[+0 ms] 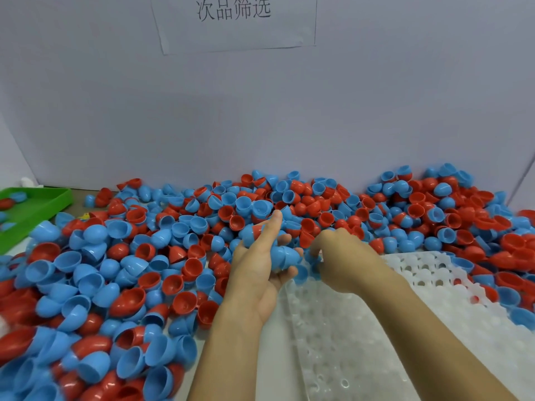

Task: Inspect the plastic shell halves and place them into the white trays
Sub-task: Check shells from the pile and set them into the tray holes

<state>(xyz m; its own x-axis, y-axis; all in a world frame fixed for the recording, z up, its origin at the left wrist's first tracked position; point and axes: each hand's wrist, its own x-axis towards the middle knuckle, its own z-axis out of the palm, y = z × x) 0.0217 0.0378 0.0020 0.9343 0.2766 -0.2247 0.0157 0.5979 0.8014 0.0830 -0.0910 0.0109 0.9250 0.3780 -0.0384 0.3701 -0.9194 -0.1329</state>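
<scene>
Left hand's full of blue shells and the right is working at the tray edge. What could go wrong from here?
1. The left hand cradles several blue shell halves loosely; one could slip back into the pile uninspected.
2. Loose shells lie against the white tray edges and could roll into its pockets unchecked.
3. The right hand covers the shell it handles, so a defect may go unseen.

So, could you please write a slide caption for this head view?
Left hand cradles blue shells while right hand reaches a white tray beside a red-and-blue pile.
</scene>
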